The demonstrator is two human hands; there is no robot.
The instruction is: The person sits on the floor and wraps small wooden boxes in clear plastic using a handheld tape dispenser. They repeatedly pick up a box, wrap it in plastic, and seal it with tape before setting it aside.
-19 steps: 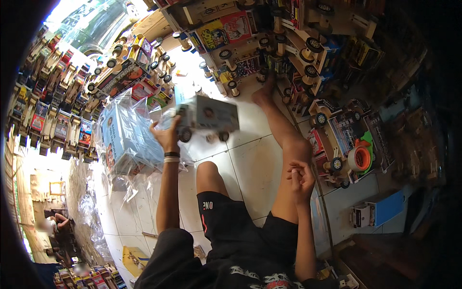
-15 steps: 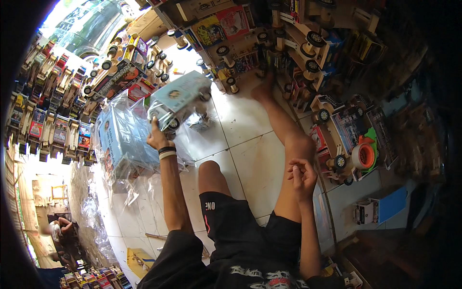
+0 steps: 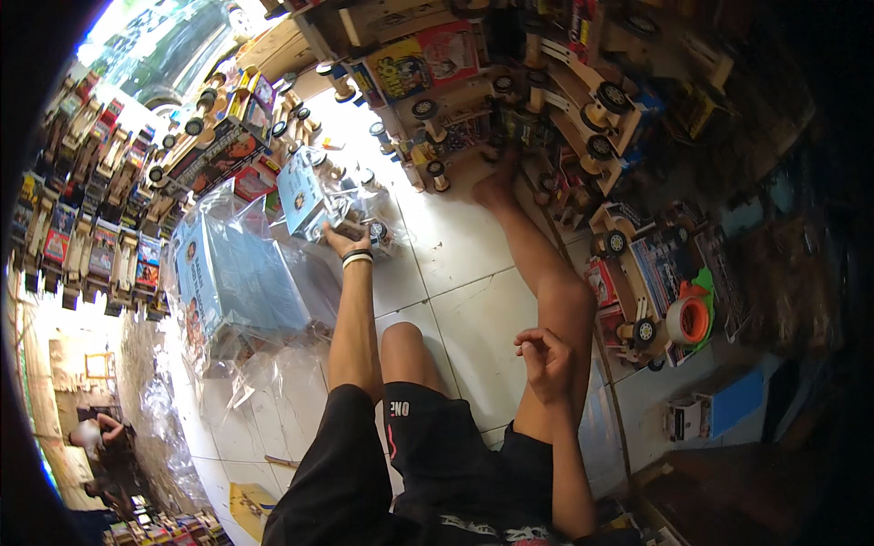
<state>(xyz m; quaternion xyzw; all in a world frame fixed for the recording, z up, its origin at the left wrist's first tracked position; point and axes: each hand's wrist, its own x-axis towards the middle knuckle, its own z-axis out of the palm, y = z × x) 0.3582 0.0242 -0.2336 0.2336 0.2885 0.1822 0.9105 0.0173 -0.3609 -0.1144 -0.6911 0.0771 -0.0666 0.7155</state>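
Observation:
My left hand [image 3: 348,238], with dark and white bands at the wrist, is closed on one end of a light blue toy truck [image 3: 303,193] with black wheels. The truck is tipped onto its side, its wheels facing right, and clear plastic shows around it. Just left of it on the floor is a larger light blue boxy toy truck [image 3: 214,264] under clear plastic wrap. My right hand [image 3: 546,366] is raised beside my right knee, fingers curled in, with nothing visible in it.
Wooden toy trucks [image 3: 601,109] are piled along the far and right sides. A tape roll on a green dispenser [image 3: 689,316] lies at right, near a blue and white toy truck [image 3: 719,408]. Stacked toy trucks [image 3: 100,246] fill the left. A person [image 3: 98,432] sits at far left.
My left hand has moved right and turned the light blue toy truck, so its wheels now face right. My right hand has shifted slightly down and left, still curled.

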